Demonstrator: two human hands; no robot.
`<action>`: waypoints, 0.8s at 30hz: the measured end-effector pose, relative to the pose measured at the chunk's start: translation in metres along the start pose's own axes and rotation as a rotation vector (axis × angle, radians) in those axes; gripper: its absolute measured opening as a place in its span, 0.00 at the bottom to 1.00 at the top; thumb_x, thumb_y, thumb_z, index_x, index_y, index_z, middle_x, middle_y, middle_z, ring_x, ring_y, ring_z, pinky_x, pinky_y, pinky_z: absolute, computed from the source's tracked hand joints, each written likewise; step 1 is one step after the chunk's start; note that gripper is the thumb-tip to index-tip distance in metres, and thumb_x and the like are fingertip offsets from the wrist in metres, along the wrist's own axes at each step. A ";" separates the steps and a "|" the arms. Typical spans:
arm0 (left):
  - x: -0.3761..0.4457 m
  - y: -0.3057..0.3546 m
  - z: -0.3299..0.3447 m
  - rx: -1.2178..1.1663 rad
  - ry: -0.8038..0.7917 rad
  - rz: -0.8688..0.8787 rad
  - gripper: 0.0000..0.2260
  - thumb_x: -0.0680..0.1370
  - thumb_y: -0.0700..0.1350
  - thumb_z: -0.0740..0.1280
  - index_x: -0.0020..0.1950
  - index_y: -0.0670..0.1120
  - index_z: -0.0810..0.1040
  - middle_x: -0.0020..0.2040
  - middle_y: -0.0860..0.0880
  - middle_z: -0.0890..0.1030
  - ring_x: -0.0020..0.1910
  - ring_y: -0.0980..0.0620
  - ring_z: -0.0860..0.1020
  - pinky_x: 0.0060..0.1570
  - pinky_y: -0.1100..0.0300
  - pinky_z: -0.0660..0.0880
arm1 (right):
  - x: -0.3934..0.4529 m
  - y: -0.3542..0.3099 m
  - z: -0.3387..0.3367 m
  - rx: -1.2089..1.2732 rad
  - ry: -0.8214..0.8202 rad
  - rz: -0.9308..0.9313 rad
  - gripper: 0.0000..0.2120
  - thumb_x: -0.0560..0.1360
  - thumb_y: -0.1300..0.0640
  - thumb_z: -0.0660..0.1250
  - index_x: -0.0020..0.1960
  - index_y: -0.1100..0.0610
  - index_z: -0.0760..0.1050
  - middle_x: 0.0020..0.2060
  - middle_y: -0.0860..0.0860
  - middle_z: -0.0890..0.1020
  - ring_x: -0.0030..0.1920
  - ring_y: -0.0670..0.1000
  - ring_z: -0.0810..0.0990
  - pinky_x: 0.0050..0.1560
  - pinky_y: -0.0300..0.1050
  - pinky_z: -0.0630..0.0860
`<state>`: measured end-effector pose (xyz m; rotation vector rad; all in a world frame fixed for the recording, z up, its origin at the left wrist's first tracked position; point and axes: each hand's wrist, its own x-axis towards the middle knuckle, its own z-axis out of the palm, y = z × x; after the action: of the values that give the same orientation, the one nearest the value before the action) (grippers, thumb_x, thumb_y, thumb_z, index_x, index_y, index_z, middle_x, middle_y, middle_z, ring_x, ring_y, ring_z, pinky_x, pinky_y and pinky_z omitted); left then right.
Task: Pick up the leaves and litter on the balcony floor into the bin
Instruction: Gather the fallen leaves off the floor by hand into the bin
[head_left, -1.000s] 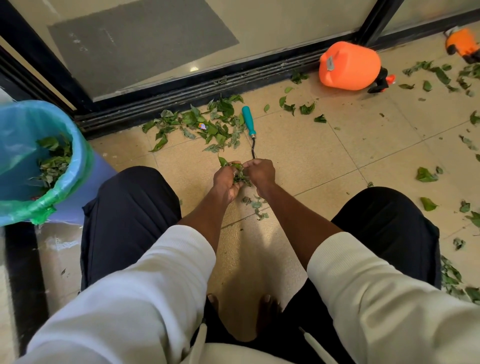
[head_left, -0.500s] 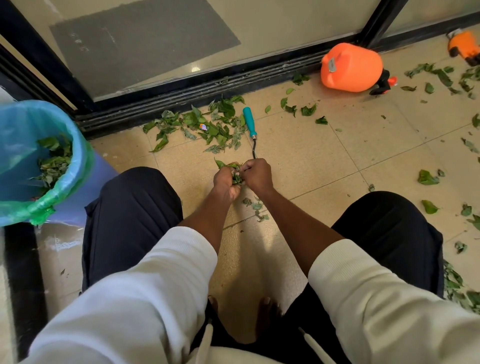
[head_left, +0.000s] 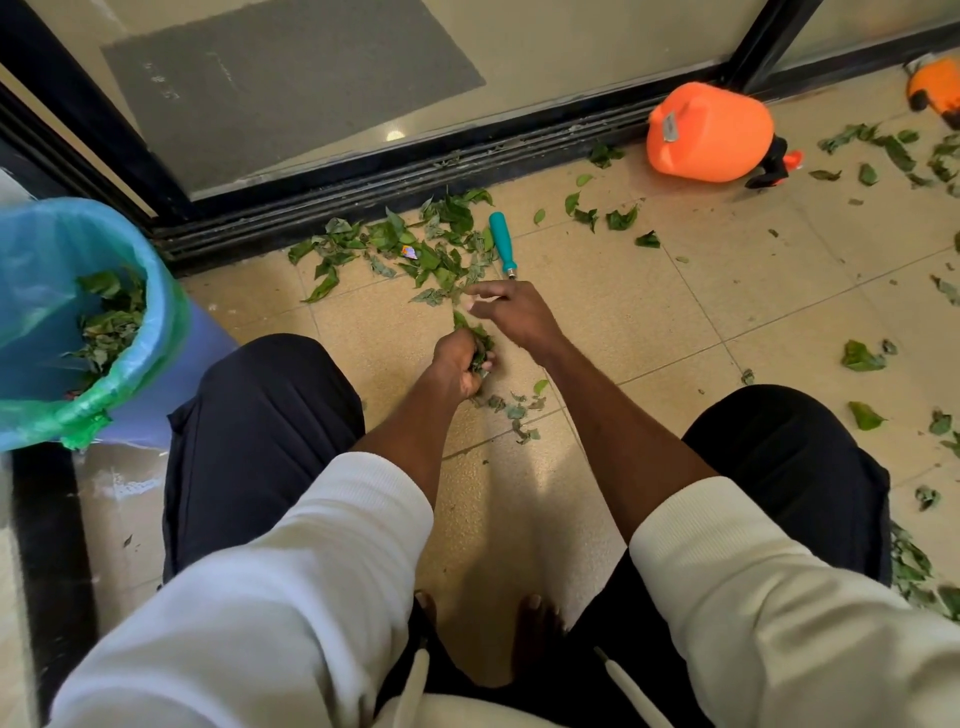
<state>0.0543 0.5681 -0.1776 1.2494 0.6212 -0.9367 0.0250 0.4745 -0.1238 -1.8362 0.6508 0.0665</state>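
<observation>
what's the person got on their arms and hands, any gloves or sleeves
No gloves: the left hand and right hand are bare. Both arms wear cream-white long sleeves with ribbed cuffs, pushed up so the forearms are bare: left sleeve, right sleeve. No watch or rings show.

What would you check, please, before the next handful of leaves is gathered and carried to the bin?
1. Left hand grips its bunch of leaves firmly: ok.
2. Right hand is free to gather more: ok, fingers extended, nothing held.
3. Leaf pile by the door track is within the right hand's reach: ok, fingertips at its edge.
4. Teal-handled tool is clear of the grab: not ok, it lies against the pile.
5. Bin has room: ok, leaves sit well below the rim.
6. Small coloured wrapper in the pile: cannot tell what it is.
</observation>
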 end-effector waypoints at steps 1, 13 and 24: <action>-0.002 -0.002 0.001 0.078 -0.039 0.003 0.13 0.83 0.41 0.52 0.47 0.42 0.75 0.34 0.46 0.73 0.25 0.54 0.69 0.20 0.64 0.64 | 0.000 0.002 0.003 -0.036 -0.060 -0.014 0.15 0.73 0.57 0.74 0.59 0.54 0.83 0.59 0.50 0.82 0.59 0.46 0.78 0.60 0.39 0.71; -0.017 0.005 -0.002 -0.056 -0.227 -0.006 0.10 0.72 0.32 0.52 0.40 0.42 0.70 0.32 0.46 0.68 0.25 0.53 0.66 0.20 0.65 0.62 | -0.006 0.020 0.005 -0.068 0.127 0.029 0.05 0.74 0.65 0.70 0.48 0.61 0.85 0.40 0.53 0.85 0.39 0.46 0.80 0.33 0.26 0.71; 0.003 0.005 -0.002 -0.120 -0.200 -0.020 0.28 0.78 0.66 0.60 0.51 0.43 0.84 0.40 0.48 0.83 0.35 0.50 0.79 0.34 0.60 0.73 | -0.009 0.024 0.017 -0.117 0.070 0.080 0.09 0.76 0.69 0.61 0.52 0.60 0.74 0.40 0.57 0.83 0.31 0.49 0.77 0.24 0.40 0.74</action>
<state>0.0598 0.5692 -0.1779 1.0297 0.5246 -1.0121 0.0108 0.4882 -0.1475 -1.9319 0.7840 0.0950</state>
